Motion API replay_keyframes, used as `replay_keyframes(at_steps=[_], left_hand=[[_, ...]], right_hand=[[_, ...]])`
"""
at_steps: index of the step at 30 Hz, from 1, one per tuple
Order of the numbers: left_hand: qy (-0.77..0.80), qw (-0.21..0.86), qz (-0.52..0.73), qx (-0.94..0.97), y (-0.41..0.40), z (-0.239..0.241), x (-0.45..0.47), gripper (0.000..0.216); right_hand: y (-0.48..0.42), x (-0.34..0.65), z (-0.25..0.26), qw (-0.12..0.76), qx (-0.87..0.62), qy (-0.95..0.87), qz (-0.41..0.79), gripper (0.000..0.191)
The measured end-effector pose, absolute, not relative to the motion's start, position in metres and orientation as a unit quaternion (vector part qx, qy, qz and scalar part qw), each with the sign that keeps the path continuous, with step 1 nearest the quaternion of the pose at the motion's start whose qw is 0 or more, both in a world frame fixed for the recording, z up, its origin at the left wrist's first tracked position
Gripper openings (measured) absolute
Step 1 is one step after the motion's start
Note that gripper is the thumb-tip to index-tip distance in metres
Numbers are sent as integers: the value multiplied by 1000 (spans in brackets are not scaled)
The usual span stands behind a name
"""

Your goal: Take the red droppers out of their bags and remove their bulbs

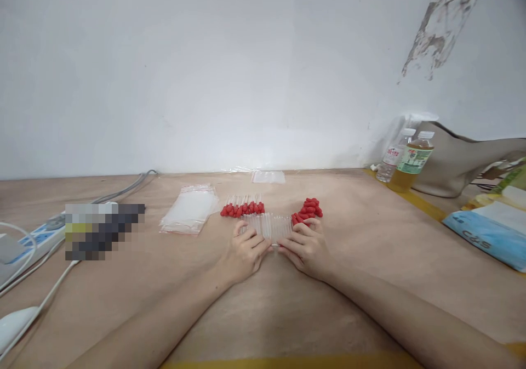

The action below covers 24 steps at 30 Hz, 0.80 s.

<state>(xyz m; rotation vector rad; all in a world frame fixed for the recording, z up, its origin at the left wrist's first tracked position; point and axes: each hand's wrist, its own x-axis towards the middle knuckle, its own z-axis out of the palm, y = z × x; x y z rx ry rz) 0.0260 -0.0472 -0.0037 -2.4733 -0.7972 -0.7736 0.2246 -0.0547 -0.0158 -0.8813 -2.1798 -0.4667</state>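
A row of thin clear tubes (pixel 269 225) lies side by side on the brown table surface, between my hands. My left hand (pixel 247 250) is closed at the row's left side, fingers curled and thumb at the near ends. On the right side my right hand (pixel 306 247) is closed in much the same way, its thumb close to the left one. Droppers with red bulbs (pixel 242 210) and clear tubes lie just behind my left hand. A small heap of loose red rubber bulbs (pixel 309 209) sits behind my right hand and is partly hidden by its fingers.
Clear zip bags (pixel 189 209) are stacked to the left, and another bag (pixel 268 177) lies by the wall. Far left are a power strip (pixel 45 232) and cables. Two bottles (pixel 413 158), a grey bag (pixel 447 166) and a blue tissue pack (pixel 489 237) stand at right.
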Motion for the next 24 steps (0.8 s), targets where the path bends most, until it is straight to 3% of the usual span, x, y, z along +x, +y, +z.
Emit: replay_keyframes(at_steps=[10, 17, 20, 24], left_hand=[[-379, 179, -342, -841, -33, -1, -6, 20], [-383, 65, -370, -844, -23, -8, 1, 33], [-363, 73, -382, -847, -20, -9, 15, 34], [-332, 77, -400, -851, -13, -9, 30, 21]], right_hand=[[-47, 261, -13, 411, -404, -794, -193, 14], [-33, 270, -10, 509, -450, -733, 25, 21], [-21, 273, -1, 547, -490, -677, 40, 23], [3, 283, 15, 556, -536, -633, 51, 28]])
